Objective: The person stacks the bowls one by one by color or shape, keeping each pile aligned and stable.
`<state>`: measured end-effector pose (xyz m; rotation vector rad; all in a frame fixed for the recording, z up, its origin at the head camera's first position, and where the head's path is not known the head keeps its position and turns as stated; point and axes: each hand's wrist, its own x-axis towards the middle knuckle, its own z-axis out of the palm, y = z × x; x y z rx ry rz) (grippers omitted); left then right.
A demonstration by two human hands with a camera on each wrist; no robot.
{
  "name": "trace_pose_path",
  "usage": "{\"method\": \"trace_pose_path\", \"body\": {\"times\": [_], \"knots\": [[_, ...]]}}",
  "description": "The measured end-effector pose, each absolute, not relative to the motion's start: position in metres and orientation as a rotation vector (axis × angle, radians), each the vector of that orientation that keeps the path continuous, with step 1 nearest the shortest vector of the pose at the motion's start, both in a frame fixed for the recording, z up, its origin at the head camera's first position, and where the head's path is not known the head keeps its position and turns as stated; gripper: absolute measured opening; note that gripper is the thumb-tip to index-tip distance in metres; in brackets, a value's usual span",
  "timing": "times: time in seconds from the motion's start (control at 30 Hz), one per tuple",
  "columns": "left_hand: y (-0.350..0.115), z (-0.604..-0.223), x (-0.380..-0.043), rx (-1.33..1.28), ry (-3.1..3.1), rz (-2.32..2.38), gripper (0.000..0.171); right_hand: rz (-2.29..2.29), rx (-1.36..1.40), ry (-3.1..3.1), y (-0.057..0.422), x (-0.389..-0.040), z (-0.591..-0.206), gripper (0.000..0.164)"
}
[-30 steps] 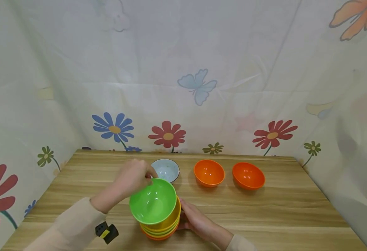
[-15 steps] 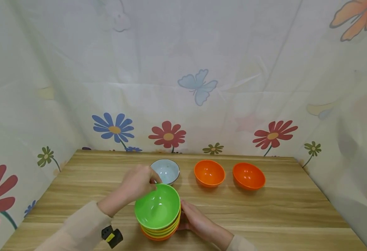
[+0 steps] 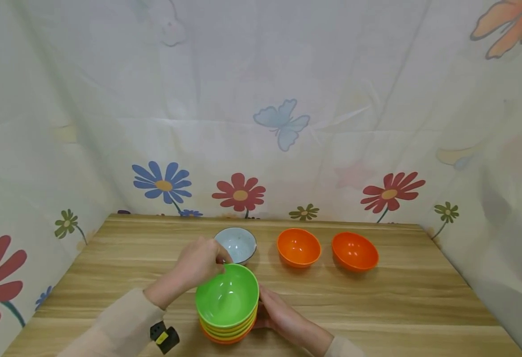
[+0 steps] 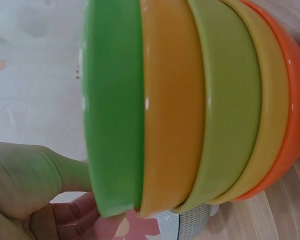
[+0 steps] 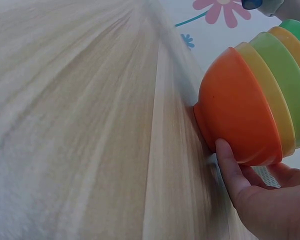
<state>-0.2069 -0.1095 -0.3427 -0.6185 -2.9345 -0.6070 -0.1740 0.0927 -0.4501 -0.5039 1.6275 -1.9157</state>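
Over the last second the green bowl (image 3: 228, 297) has come down and to the right, so the broad band of amber seen beneath it has narrowed to a thin edge; it now appears nested on top of the bowl stack (image 4: 200, 107), which makes that stack, as far as one can judge, five bowls high. The left hand (image 3: 200, 263) has travelled with it and still pinches its far-left rim between thumb and fingers, while the right hand (image 3: 283, 315) has kept its place, thumb and fingers cupped round the stack's right side, low on the orange bottom bowl (image 5: 235, 105). Whether the green bowl is fully seated cannot be told for certain. Each lower bowl holds the one above: the orange bottom bowl stands on the wooden table (image 3: 377, 307) and takes the yellow bowl (image 4: 275, 90), then come the lime bowl (image 4: 232, 95), the amber bowl (image 4: 172, 105) and the green one, whose interior shows only a glossy surface. Just behind the left hand's fingertips is a grey-blue bowl (image 3: 238, 244) with a dark rim, and to its right are a middle orange bowl (image 3: 298, 248) and a far-right orange bowl (image 3: 355, 251), slightly apart, with no contents visible in any of these three.
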Motion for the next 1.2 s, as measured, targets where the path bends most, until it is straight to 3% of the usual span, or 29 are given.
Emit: {"method": "trace_pose_path", "body": {"times": [1.2], "knots": [[-0.1090, -0.3460, -0.2117, -0.641, -2.961, -0.619, 0.013, -1.919, -0.531, 1.619, 0.0927, -0.1753, -0.4512, 0.056]]}}
